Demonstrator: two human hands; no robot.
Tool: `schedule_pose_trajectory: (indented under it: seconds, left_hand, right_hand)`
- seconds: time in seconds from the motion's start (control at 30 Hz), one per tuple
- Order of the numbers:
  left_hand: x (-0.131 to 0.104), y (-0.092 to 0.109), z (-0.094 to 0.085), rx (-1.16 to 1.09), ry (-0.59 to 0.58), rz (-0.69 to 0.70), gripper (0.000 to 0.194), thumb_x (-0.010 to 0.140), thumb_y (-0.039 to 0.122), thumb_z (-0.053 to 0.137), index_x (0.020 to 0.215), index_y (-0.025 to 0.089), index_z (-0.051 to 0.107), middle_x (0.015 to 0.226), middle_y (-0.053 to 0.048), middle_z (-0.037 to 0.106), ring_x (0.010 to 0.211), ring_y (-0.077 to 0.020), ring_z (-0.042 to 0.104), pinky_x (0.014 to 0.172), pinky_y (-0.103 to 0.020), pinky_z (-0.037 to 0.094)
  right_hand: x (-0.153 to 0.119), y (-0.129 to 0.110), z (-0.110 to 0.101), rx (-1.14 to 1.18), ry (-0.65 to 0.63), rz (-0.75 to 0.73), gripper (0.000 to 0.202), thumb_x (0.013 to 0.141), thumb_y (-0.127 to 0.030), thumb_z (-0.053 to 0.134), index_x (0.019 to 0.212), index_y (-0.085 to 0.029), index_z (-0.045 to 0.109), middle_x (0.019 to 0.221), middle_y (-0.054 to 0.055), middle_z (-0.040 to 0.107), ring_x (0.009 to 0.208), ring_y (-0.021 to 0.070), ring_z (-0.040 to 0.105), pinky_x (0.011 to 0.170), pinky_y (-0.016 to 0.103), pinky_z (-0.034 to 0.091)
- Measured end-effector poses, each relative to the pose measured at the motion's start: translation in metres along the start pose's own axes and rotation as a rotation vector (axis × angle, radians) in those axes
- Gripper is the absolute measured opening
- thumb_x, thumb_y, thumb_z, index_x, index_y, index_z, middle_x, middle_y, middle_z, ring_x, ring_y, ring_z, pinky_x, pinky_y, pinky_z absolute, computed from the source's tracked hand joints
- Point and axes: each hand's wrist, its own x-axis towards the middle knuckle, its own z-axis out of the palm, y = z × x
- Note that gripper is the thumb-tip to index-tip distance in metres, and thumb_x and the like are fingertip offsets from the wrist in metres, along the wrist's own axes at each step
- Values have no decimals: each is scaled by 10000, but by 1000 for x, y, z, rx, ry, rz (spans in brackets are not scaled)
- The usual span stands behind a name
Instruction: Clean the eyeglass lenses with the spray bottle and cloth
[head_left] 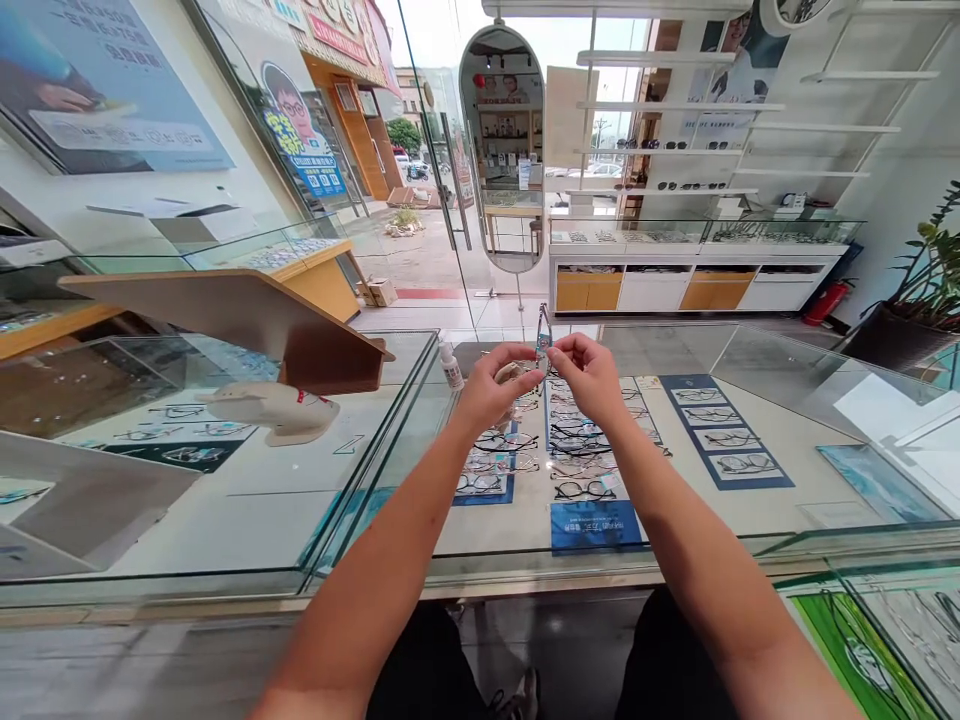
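Observation:
Over the glass counter, a pair of eyeglasses (544,335) is held up edge-on between both hands. My left hand (491,388) pinches it from the left with thumb and forefinger. From the other side, the closed fingers of my right hand (589,378) grip it near its lower part. A pale crumpled thing (510,374) shows behind the left fingers; its kind cannot be made out. Under the hands, several eyeglass frames (585,490) lie in rows in the case. A small white spray bottle (451,367) stands left of my left hand.
Four-sided glass panes edge the counter, with a blue card (596,525) at the front. A blue strip of glasses (724,430) lies right. Leftward are a brown angled stand (225,310) and a beige object (274,410). An oval mirror (502,150) hangs beyond.

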Motion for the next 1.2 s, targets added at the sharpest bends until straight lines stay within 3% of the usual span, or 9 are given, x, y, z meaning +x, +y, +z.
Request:
schedule_pose_trajectory:
  seconds: [0.1,0.3,0.5,0.67,0.77,0.87,0.93,1.1,1.2]
  left_hand:
    - [1,-5,-1,-4,8,-29,542,801,682,913,1066,218,826,943,-49,753,776,-183,656,728,-321,581]
    - [5,-9,-3,-28,52,-13,454,794,633,928,932,211,829,802,-8,682,688,-150,530,632,-299,450]
    - [7,-7,-5,-62,39,17,379,806,558,930,831,205,794,1001,-47,751,824,-167,603,756,-311,495]
    - [6,-12,-6,-25,6,-25,399,834,601,912,914,228,796,909,-25,711,684,-155,542,619,-313,452]
    - [6,-15,-6,12,-1,-7,376,881,597,870,952,233,807,922,-33,727,712,-168,581,657,-320,483]
    - [6,-15,-6,50,20,48,341,912,568,837,939,230,809,1202,-85,789,967,-224,700,871,-355,558]
    - [6,-15,-7,75,26,55,337,925,565,823,937,229,805,1273,-95,786,1035,-238,715,924,-363,561]
    - [4,-11,-8,135,-70,-61,433,970,669,745,999,239,784,837,-11,720,600,-153,553,614,-316,461]
    - [2,-7,-8,158,-127,-47,442,970,682,733,966,241,764,828,-13,722,655,-172,606,672,-318,503]
  right_hand:
    - [-2,1,3,-18,-23,1,453,914,-678,809,874,-242,692,725,-21,601,678,163,485,665,342,375]
    - [-4,0,7,-35,-80,20,456,898,-683,802,871,-242,689,703,-31,569,662,160,454,657,342,375]
    - [-5,-1,6,-63,-87,3,439,910,-677,786,884,-248,700,682,-35,581,641,167,504,652,342,405]
    - [-9,-4,6,-179,-62,46,446,979,-717,701,954,-271,696,529,-54,625,539,203,602,683,368,479]
    - [-13,-6,8,-302,-3,20,377,1036,-647,653,988,-277,699,643,-6,773,589,220,668,713,369,485]
    - [-14,-6,8,-410,42,9,292,1066,-552,620,1008,-280,710,726,14,832,644,232,715,705,361,458]
    - [-12,-6,4,-458,82,14,272,1073,-528,614,1022,-280,714,743,17,843,669,240,735,715,362,461]
    - [-5,-6,-12,-545,247,-12,260,1081,-498,575,1054,-273,703,902,64,889,759,268,789,772,388,510]
    - [0,-3,-17,-572,324,-86,247,1069,-465,551,1183,-275,660,1122,101,891,928,293,821,849,422,553]
